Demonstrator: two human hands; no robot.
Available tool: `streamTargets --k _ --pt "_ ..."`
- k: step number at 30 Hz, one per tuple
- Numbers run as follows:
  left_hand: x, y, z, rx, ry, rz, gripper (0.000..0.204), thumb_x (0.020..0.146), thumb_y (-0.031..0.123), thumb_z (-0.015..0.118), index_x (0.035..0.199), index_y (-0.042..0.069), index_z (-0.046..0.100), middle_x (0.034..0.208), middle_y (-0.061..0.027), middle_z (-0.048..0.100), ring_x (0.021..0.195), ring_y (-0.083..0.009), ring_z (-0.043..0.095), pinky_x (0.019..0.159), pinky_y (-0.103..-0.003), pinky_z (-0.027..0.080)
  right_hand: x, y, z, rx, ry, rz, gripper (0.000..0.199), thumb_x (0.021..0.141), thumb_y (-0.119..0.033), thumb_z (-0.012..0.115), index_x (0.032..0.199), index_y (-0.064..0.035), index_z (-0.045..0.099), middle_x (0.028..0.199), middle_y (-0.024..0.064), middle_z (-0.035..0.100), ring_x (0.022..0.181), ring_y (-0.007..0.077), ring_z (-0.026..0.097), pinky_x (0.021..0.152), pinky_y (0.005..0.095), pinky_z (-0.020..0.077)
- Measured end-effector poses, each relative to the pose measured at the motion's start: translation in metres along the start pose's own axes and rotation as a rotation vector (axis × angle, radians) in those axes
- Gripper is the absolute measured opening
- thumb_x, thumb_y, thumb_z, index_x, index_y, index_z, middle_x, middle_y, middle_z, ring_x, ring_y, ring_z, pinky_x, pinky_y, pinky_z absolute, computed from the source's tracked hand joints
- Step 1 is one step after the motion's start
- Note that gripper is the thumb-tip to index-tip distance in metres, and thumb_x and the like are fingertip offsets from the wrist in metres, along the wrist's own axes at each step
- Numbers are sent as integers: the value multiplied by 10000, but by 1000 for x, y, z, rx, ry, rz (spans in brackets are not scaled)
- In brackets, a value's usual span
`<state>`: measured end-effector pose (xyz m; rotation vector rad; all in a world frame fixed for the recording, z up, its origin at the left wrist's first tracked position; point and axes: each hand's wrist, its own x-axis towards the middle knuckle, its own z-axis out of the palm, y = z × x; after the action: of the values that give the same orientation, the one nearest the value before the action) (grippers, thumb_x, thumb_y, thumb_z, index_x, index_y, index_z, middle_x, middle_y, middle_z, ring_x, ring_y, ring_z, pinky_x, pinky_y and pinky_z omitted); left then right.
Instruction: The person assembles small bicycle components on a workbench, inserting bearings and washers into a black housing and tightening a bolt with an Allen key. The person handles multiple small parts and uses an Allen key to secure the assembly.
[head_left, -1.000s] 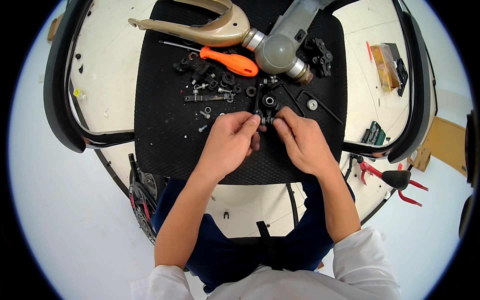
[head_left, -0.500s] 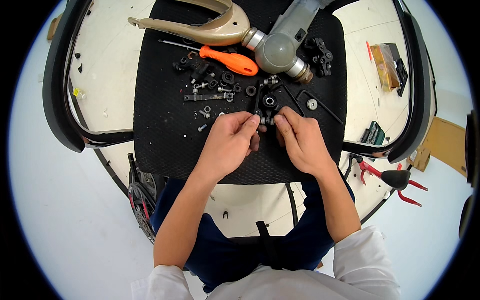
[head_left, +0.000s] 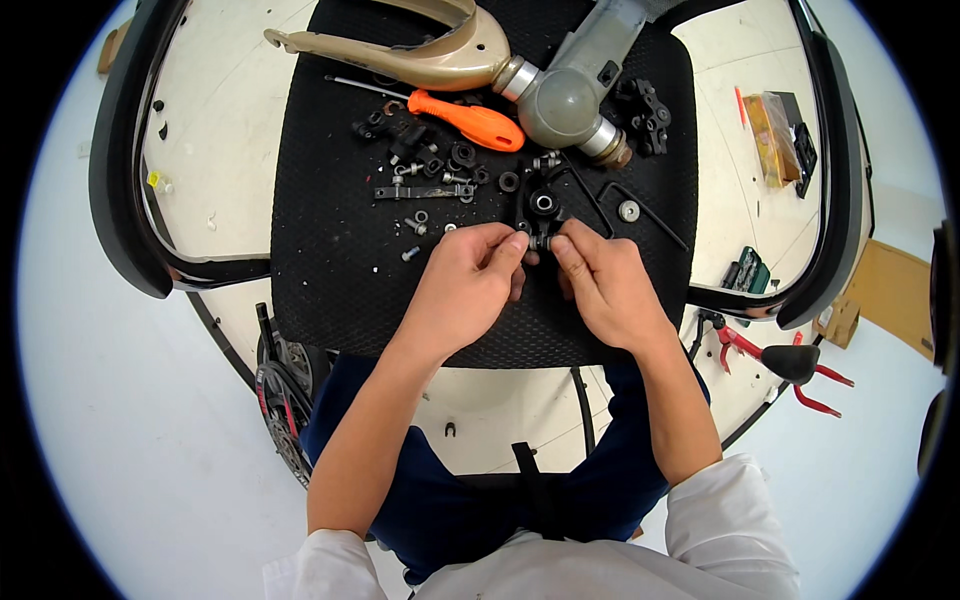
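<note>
Both my hands meet over the near middle of a black textured chair seat (head_left: 330,300). Between them is a black bracket-like mechanical part with a round bushing (head_left: 543,204), its exact kind unclear. My left hand (head_left: 462,275) is closed, thumb and forefinger pinching the part's near left end. My right hand (head_left: 606,285) pinches the near right end. A small silver bolt-like piece (head_left: 540,242) shows between the fingertips; the fingers partly hide it. Just right of the part lie bent black hex keys (head_left: 648,219) and a round silver piece (head_left: 628,211).
An orange-handled screwdriver (head_left: 478,125) lies beyond my left hand, near a beige fork (head_left: 440,66) joined to a grey tube (head_left: 562,108). Small black parts (head_left: 410,140), a flat metal bar (head_left: 425,193) and loose bolts (head_left: 415,226) lie left. Armrests (head_left: 125,170) flank the seat.
The view has shifted slightly, so the seat and its things appear a little further right. My hands keep their pinch on the black part, with little visible finger movement.
</note>
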<state>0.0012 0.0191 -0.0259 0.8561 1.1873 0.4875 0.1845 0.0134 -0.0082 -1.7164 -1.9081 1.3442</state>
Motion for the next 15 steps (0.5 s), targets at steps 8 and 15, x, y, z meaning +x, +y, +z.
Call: streamTargets --k 8,15 --pt "0 4 0 -76 -30 -11 262 1018 191 499 925 -6 644 638 24 529 577 -51 467 511 -205 352 -3 -1 5 23 221 -173 186 988 -188 524 927 -15 555 679 211 573 651 413 598 567 440 457" --pt "0 1 6 -39 -3 -4 276 1019 196 499 905 -12 640 636 22 523 567 -50 454 501 -207 345 0 4 1 -26 57 7 143 965 -172 552 963 -29 554 722 195 607 695 402 615 589 436 471"
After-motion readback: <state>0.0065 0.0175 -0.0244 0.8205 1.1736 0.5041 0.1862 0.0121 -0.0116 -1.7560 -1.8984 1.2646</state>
